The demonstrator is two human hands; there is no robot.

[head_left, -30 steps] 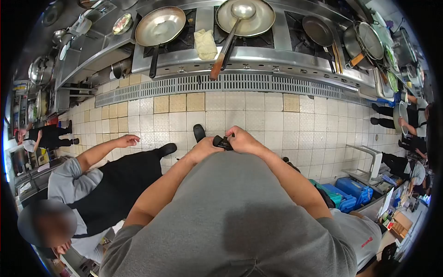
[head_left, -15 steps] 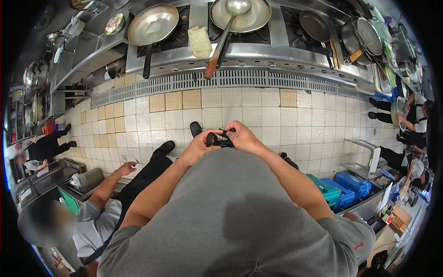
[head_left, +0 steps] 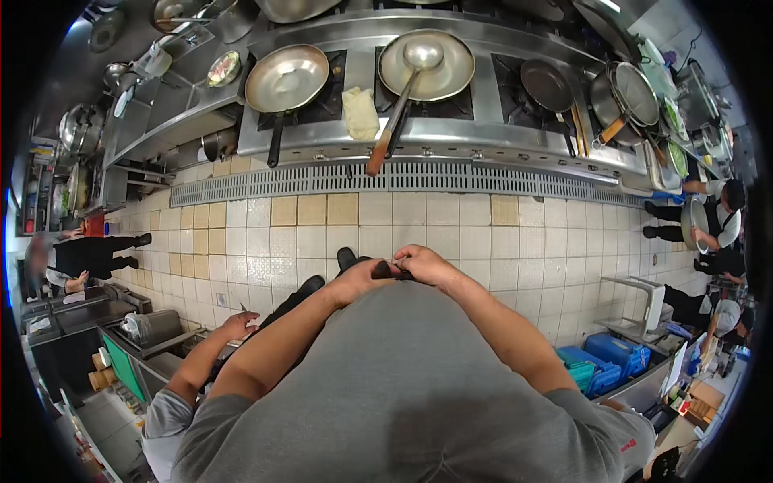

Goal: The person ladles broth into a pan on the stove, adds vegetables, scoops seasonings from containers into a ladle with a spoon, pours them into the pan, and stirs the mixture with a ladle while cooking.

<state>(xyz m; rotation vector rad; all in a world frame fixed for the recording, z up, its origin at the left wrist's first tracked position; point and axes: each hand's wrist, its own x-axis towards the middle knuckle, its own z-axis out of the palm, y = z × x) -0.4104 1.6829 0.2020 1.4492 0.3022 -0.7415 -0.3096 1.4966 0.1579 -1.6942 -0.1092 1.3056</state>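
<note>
At my waist, both hands meet in front of the grey shirt [head_left: 386, 354]. My left hand [head_left: 354, 282] is closed around a dark strap-like item [head_left: 391, 270], part of it hidden by the fingers and the shirt. Close beside it, my right hand [head_left: 427, 266] pinches the same dark item with thumb and fingertips. What exactly the item is stays too small and covered to tell.
Ahead is a steel stove with a frying pan [head_left: 288, 78], another pan [head_left: 451, 76] holding a ladle [head_left: 423, 55], and a folded cloth [head_left: 360, 113]. Left, a co-worker's hand [head_left: 240, 325] is close to my arm. Blue bins [head_left: 616, 354] stand right; several people are farther off.
The view has tilted up, so more of the stove shows. My hands have drawn closer together around the dark item, less of which shows. The co-worker at left sits lower in view.
</note>
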